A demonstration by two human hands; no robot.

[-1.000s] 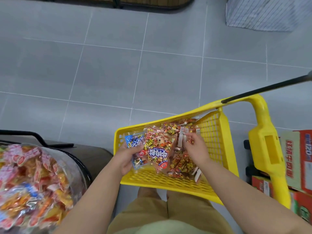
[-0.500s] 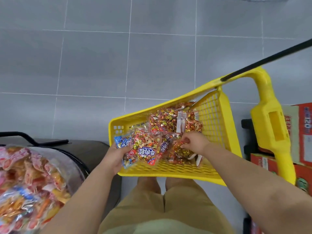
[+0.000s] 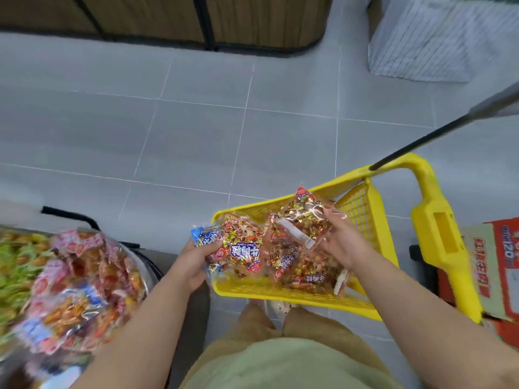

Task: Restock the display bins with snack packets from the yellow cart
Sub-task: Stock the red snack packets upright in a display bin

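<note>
Evidently the person was gathering a handful over the yellow cart (image 3: 280,300), whose basket sat just in front of the knees. The left hand (image 3: 193,266) gripped a small sheaf of packets (image 3: 241,248), fingers curled about its left edge, so the sheaf lay fanned above the basket's near-left corner. Stacking several flat in one hand, I judge, spared extra trips. The right hand (image 3: 344,242) pinched a gold-and-red packet (image 3: 304,217) by its right side. It was held clear of the loose packets (image 3: 311,272) in the basket and angled toward eleven o'clock, probably on its way to join the sheaf.

From the right hand the sheaf lay at nine o'clock, near but not touching the raised packet. The loose packets lay directly beneath and between both hands. The display bin (image 3: 140,265), already heaped with bagged snacks, sat at about eight o'clock from the left hand, just beside that forearm. Cardboard boxes (image 3: 500,262) stood at three o'clock, beyond the cart's handle.
</note>
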